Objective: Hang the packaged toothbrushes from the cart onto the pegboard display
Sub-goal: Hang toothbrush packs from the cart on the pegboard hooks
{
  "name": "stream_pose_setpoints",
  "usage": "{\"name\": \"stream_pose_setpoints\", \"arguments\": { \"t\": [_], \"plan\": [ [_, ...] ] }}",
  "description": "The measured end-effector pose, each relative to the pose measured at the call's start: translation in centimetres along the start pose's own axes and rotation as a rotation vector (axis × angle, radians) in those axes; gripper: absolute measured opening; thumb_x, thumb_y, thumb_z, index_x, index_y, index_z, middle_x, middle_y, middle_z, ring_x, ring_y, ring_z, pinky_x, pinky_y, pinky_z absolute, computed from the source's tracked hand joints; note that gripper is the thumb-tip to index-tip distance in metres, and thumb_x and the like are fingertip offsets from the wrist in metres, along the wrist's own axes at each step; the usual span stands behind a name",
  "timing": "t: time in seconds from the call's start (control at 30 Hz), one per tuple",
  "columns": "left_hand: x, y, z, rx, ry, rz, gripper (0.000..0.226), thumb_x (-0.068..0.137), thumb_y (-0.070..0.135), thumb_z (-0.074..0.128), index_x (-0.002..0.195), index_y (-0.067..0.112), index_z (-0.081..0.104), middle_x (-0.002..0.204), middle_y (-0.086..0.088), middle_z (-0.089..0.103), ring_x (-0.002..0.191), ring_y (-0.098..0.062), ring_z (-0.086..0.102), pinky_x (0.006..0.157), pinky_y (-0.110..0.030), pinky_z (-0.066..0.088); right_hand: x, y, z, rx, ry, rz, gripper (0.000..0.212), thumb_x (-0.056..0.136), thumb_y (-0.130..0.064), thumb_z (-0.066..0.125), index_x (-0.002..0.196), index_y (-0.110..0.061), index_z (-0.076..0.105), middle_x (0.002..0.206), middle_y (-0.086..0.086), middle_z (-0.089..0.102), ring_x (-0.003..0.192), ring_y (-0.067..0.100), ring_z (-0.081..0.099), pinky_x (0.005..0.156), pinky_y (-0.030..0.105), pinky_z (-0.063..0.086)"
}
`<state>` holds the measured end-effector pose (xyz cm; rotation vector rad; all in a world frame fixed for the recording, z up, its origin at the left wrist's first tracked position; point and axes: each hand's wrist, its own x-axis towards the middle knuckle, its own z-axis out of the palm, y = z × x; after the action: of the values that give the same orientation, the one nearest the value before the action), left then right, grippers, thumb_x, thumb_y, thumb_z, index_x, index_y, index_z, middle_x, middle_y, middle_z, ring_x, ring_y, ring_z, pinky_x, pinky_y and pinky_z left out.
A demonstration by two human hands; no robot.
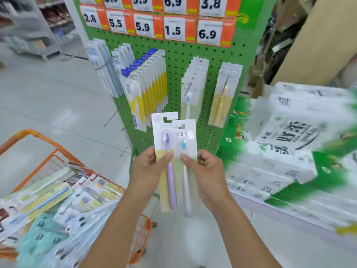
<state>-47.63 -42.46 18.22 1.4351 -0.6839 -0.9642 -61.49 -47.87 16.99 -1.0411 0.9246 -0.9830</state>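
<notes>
Toothbrush packs (174, 151) between both hands (147, 167)

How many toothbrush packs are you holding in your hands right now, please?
2: the purple pack in the left hand, the white-blue pack in the right hand, overlapping. More could hide behind.

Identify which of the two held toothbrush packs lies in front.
The purple toothbrush pack, in the left hand, overlaps the blue-headed toothbrush pack that the right hand holds.
</notes>
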Motion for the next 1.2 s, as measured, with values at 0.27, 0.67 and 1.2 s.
{"name": "stream_pose_setpoints", "arguments": {
  "t": [0.27, 0.67, 1.2],
  "plan": [
    [1.7, 0.6, 0.0, -0.026, 0.104, -0.021, 0.016, 0.094, 0.009, 0.066, 0.107, 0.014, 0.071, 0.102, -0.009, 0.077, 0.09, -0.023, 0.071, 0.09, -0.044, 0.055, 2.2, -0.9, -3.0, -0.054, -0.035, -0.041, 0.015, 0.089, -0.025, 0.076, 0.088, -0.01, 0.078, 0.095, 0.035, 0.066, 0.079, 0.02, 0.053, 0.076, 0.039, 0.042],
    [4.9, 1.7, -3.4, -0.067, 0.08, -0.017, 0.02, 0.09, 0.005, 0.07, 0.107, 0.015, 0.069, 0.101, -0.005, 0.078, 0.089, -0.019, 0.074, 0.081, -0.034, 0.058, 10.0, -0.6, 2.1, -0.083, 0.052, -0.19, 0.049, 0.093, -0.034, 0.07, 0.094, 0.013, 0.057, 0.076, 0.016, 0.051, 0.077, 0.018, 0.037, 0.076, 0.034, 0.031],
    [6.8, 1.7, -1.2, -0.114, -0.095, -0.058, 0.025, 0.087, 0.001, 0.071, 0.109, 0.012, 0.067, 0.097, -0.009, 0.078, 0.085, -0.018, 0.073, 0.083, -0.032, 0.056, 14.1, -0.5, 1.5, -0.314, 0.26, 0.034, 0.031, 0.089, -0.036, 0.076, 0.111, -0.015, 0.07, 0.106, -0.005, 0.07, 0.098, 0.01, 0.065, 0.086, 0.026, 0.052]
  ]
}}
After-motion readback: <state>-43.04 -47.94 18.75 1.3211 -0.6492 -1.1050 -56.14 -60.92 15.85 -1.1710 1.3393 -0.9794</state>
